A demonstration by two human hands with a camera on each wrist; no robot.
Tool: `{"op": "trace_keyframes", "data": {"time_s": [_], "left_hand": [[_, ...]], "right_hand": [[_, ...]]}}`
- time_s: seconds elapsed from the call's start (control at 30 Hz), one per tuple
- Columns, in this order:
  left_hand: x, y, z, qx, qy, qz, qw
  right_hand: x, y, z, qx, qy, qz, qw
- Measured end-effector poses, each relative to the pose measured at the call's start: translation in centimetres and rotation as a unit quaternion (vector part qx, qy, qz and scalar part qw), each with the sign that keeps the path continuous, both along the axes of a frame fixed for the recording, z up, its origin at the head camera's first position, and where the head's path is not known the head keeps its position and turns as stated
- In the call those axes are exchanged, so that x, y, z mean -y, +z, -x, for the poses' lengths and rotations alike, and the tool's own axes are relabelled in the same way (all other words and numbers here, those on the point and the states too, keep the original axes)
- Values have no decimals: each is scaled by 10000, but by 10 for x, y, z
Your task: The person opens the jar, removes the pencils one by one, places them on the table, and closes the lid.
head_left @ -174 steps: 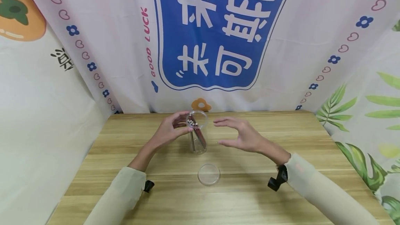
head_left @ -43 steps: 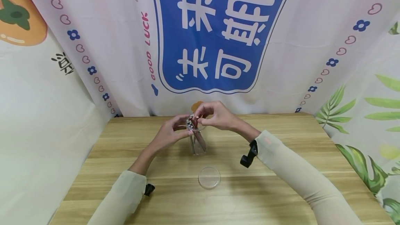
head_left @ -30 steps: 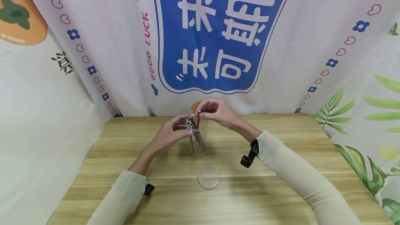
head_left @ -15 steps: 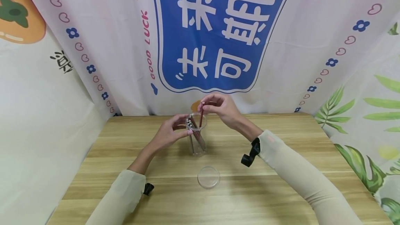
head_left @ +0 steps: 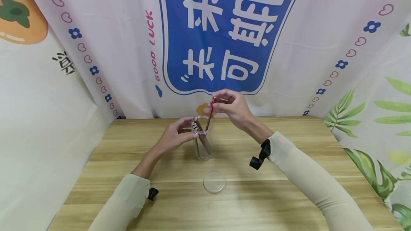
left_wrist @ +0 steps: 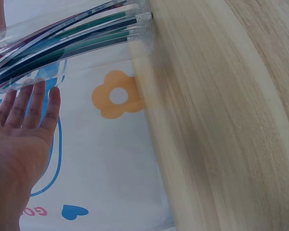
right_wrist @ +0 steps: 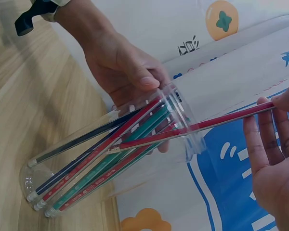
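My left hand (head_left: 174,134) grips a clear plastic jar (head_left: 203,154) near its rim, thumb on the near side. The jar stands upright on the table and holds several red, green and dark pencils (right_wrist: 94,168). Above the jar's mouth, my right hand (head_left: 237,109) pinches a red pencil (head_left: 210,114) by its upper end. This pencil slants up out of the mouth. In the right wrist view its lower end is still inside the jar, among the other pencils. The left fingers (left_wrist: 36,103) lie along the jar's wall in the left wrist view.
A round clear lid (head_left: 214,181) lies flat on the wooden table (head_left: 135,174), in front of the jar. Close behind the table's far edge hangs a printed curtain (head_left: 212,38). Black camera mounts (head_left: 261,154) sit on both wrists.
My right hand, earlier beside the jar and holding nothing, has reached to its mouth, pinched a red pencil and drawn it partly out, up and rightward. My left hand stays on the jar.
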State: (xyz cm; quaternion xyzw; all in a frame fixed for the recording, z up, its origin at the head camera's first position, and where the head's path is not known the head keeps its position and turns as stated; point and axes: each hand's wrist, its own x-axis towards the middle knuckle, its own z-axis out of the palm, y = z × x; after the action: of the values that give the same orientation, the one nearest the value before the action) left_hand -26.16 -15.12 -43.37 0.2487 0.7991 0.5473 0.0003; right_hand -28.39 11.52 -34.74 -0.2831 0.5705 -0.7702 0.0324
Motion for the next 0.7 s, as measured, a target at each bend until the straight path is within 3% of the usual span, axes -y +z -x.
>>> {"op": "trace_keyframes", "data": {"time_s": [0.7], "left_hand": [[0,-1,-1,-65,-4,6,10000]], "right_hand": [[-13,21,2,419,-511,1121,9915]]}}
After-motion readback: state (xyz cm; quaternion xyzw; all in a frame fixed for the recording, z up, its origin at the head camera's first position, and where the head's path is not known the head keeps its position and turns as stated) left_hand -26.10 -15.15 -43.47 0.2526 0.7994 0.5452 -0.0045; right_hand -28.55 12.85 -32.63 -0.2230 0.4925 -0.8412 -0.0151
